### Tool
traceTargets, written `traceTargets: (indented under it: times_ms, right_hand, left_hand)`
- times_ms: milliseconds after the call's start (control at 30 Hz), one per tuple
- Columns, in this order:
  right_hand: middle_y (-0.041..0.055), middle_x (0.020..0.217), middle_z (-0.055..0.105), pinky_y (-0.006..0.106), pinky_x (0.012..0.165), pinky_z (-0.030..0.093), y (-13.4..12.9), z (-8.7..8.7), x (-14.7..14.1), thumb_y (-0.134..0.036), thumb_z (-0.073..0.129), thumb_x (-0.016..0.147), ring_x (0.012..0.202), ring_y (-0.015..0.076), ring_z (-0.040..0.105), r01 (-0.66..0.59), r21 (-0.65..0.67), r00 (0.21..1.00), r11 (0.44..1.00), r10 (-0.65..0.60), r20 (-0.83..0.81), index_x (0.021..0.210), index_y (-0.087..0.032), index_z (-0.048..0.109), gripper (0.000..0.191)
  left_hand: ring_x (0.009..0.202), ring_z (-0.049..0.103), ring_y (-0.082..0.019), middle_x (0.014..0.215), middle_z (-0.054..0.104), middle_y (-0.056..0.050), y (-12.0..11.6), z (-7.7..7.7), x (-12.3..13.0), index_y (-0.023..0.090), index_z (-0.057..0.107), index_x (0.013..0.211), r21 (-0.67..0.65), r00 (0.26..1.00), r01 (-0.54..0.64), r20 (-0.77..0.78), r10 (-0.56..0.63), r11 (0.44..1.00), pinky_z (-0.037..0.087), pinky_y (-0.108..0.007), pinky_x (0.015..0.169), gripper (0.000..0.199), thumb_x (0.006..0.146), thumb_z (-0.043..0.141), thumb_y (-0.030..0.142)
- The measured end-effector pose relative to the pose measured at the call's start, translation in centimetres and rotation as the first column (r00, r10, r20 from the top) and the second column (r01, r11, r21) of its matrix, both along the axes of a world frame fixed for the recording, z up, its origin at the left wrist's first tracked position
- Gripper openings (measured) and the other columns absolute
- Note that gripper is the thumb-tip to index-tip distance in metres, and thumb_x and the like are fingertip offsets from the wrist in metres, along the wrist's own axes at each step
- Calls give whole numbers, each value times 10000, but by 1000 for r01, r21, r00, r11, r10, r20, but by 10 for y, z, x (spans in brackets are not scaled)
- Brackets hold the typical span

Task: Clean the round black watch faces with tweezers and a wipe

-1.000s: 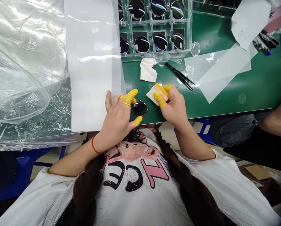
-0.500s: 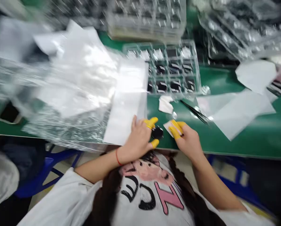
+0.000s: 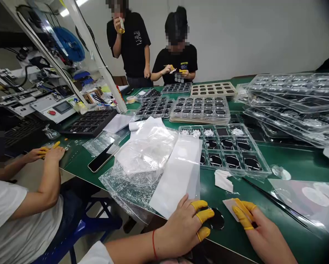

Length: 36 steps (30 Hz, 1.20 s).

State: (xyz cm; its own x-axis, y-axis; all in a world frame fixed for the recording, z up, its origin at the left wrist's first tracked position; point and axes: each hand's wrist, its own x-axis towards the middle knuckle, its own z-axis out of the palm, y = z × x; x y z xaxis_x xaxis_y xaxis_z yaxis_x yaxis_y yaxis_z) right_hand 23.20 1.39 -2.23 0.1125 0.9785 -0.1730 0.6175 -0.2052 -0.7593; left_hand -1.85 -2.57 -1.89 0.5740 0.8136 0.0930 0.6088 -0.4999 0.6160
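Quick desk shot from head height. Left hand (image 3: 181,236) at the near edge of the green table (image 3: 304,165), grip spread wide, yellow finger cots (image 3: 204,216) on three fingers, red string (image 3: 154,245) around the wrist. Round dark lens (image 3: 217,220) flat on the table right at those fingertips, partly covered, no way to tell if it's pinched or just touched. Right hand (image 3: 260,236) just beside it, grip narrow and pinched on a small white card (image 3: 228,207).

Just past the hands, a clear plastic tray (image 3: 259,167) of lenses in separate compartments. Next to it, a crumpled white wipe (image 3: 223,180), with long black tweezers (image 3: 274,201) lying on a clear film sheet (image 3: 304,201). Off to the left, a long white sheet (image 3: 178,176), a clear plastic bag (image 3: 142,157) and a phone (image 3: 102,157). Stacked lens trays (image 3: 293,99) piled up on the right. Far left, a co-worker's hands (image 3: 50,154) resting on the table, also in yellow cots.
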Motion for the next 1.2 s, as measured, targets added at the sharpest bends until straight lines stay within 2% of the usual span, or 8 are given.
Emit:
traceTargets:
  times_ms: [333,500,600,633,767,967,1100,1200]
  right_hand:
    - [68,716,745,401,500,564,-4,-9,-2,-445,506,619,641,309,720,-34,217,999,976,35,-1,537,-293,595,194]
    - [94,967,786,437,763,614,-9,3,-3,-474,565,796,884,311,748,-25,220,998,975,38,-53,868,-260,714,270]
    - [96,950,777,439,769,597,-10,11,-1,-483,629,781,841,287,727,63,246,994,967,-39,-101,898,-233,679,281]
    - [82,927,771,422,736,592,-8,11,1,-514,644,791,803,266,713,66,239,991,969,-36,-127,911,-232,675,308]
    - [46,917,750,375,753,587,1,15,5,-538,653,850,803,213,690,-49,182,971,982,89,-222,929,-226,654,321]
    - [37,977,739,359,786,564,3,30,-3,-398,624,894,876,213,685,-267,170,941,949,294,-167,950,-229,659,182]
    - [43,940,728,369,839,480,3,32,-18,-336,599,934,899,215,642,-479,183,875,859,484,15,956,-203,672,153]
    - [53,939,716,390,864,412,7,28,-28,-280,569,948,919,229,601,-532,171,843,829,501,196,963,-197,653,119]
  left_hand:
    - [1399,496,-242,1391,618,-114,8,4,14,200,466,1442,-26,997,-70,-43,69,997,226,-540,1294,467,1002,490,356]
    - [1272,599,-209,1323,652,-121,2,0,7,206,523,1393,196,998,-48,-33,56,980,365,-495,1232,403,1005,507,315]
    - [1200,617,-218,1248,662,-133,-9,-5,-2,200,618,1292,392,997,-50,-29,66,919,507,-459,1087,319,985,535,224]
    - [1226,591,-239,1268,643,-142,-11,-6,-4,208,627,1288,365,998,-55,-11,63,930,516,-472,1062,323,974,550,211]
    - [1299,522,-281,1378,555,-140,-13,-7,-7,280,618,1316,378,991,-29,-107,75,925,409,-571,1142,365,953,608,242]
    - [1454,395,-315,1541,427,-146,-14,-2,1,333,522,1434,394,976,-2,-198,87,919,234,-584,1243,532,934,631,478]
    - [1466,397,-300,1519,478,-129,-14,0,4,362,516,1432,364,952,19,-290,93,931,219,-567,1246,527,928,660,411]
    - [1465,406,-297,1508,485,-129,-15,2,5,376,537,1408,341,951,-6,-287,110,940,227,-566,1241,510,919,680,342]
